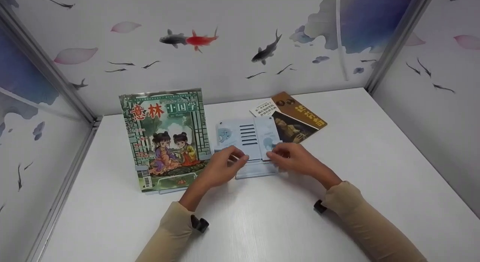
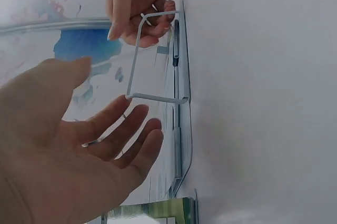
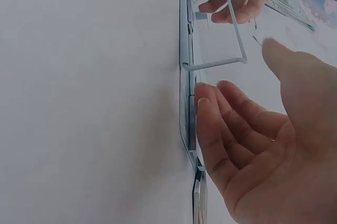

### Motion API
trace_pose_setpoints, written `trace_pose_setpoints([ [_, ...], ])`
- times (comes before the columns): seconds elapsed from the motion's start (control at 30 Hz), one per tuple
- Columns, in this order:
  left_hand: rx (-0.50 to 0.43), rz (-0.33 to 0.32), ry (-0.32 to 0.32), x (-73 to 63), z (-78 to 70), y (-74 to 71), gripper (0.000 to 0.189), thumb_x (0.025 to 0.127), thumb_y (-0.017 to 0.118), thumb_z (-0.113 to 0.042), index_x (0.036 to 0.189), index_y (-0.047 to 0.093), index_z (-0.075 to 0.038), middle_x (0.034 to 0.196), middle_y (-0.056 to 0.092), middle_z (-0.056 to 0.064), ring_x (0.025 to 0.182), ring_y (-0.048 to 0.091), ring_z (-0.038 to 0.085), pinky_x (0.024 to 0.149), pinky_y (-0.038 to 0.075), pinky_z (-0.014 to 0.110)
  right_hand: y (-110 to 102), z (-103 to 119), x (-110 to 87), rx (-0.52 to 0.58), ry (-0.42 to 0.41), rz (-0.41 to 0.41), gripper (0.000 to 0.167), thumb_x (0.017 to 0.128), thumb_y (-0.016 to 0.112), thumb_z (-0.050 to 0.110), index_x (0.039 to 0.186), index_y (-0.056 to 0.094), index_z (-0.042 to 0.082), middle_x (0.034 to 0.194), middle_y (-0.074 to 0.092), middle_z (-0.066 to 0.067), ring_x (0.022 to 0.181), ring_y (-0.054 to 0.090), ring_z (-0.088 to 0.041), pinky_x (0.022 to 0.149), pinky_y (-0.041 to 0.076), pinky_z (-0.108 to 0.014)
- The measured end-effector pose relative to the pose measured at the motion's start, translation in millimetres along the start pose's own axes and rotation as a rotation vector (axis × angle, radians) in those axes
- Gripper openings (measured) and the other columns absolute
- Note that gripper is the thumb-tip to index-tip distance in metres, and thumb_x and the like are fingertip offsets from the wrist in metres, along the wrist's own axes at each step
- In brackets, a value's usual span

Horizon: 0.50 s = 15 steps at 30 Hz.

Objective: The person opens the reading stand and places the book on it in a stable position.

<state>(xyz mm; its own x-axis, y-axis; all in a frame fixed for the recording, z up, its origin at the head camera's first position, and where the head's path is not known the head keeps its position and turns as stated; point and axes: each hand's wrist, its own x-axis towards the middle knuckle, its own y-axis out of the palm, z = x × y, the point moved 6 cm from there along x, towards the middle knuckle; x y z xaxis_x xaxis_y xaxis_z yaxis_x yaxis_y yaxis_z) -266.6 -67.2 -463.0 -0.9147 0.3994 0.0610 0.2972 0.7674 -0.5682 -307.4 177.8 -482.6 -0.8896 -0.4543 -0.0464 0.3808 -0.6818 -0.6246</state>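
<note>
A light blue book stand (image 1: 249,151) with slots and printed pictures lies on the white table between the hands. Its wire holder loop (image 2: 156,97) sticks out from the base in both wrist views. The left hand (image 1: 225,166) is at the stand's left front, its fingers loosely bent and the thumb apart from them. At the right front, the right hand (image 1: 294,158) has its fingertips at the stand's right panel (image 1: 267,136). In the right wrist view the right thumb (image 3: 284,58) stands away from the fingers, and nothing is pinched.
An illustrated magazine (image 1: 174,142) leans upright on another stand (image 1: 172,190) at left. Behind the stand, to the right, lie a brown booklet (image 1: 300,106) and a dark-covered book (image 1: 294,130). Printed wall panels (image 1: 232,74) border the table (image 1: 262,224) at the back and sides.
</note>
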Motion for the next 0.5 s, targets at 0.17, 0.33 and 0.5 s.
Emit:
trace_pose_setpoints([
  [0.17,0.037,-0.112,-0.008,4.1,0.9,-2.3,0.033,0.114,0.055,-0.035,0.13,0.066,-0.009,0.134,0.068,0.011,0.13,0.063,0.029,0.113,0.053,0.05,-15,-8,4.3,0.063,0.045,-0.164,0.025,0.108,0.068,0.038,0.116,0.077,0.015,0.098,0.073,-0.005,0.088,0.068,-0.023,0.076,0.059,-0.028],
  [0.33,0.081,-0.161,-0.074,7.8,2.4,-0.1,0.037,0.113,0.058,-0.033,0.14,0.063,-0.009,0.15,0.06,0.011,0.147,0.052,0.031,0.125,0.043,0.054,-24,-14,7.5,0.075,0.091,-0.277,0.022,0.107,0.068,0.03,0.118,0.074,0.012,0.107,0.072,-0.006,0.097,0.068,-0.026,0.085,0.061,-0.034],
  [0.5,0.12,-0.238,-0.098,13.9,1.3,0.3,0.04,0.109,0.064,-0.027,0.143,0.059,-0.007,0.155,0.054,0.014,0.148,0.046,0.033,0.125,0.043,0.053,-28,-22,14.7,0.066,0.154,-0.316,0.028,0.108,0.065,0.026,0.13,0.071,0.01,0.119,0.069,-0.008,0.109,0.064,-0.028,0.099,0.057,-0.039],
])
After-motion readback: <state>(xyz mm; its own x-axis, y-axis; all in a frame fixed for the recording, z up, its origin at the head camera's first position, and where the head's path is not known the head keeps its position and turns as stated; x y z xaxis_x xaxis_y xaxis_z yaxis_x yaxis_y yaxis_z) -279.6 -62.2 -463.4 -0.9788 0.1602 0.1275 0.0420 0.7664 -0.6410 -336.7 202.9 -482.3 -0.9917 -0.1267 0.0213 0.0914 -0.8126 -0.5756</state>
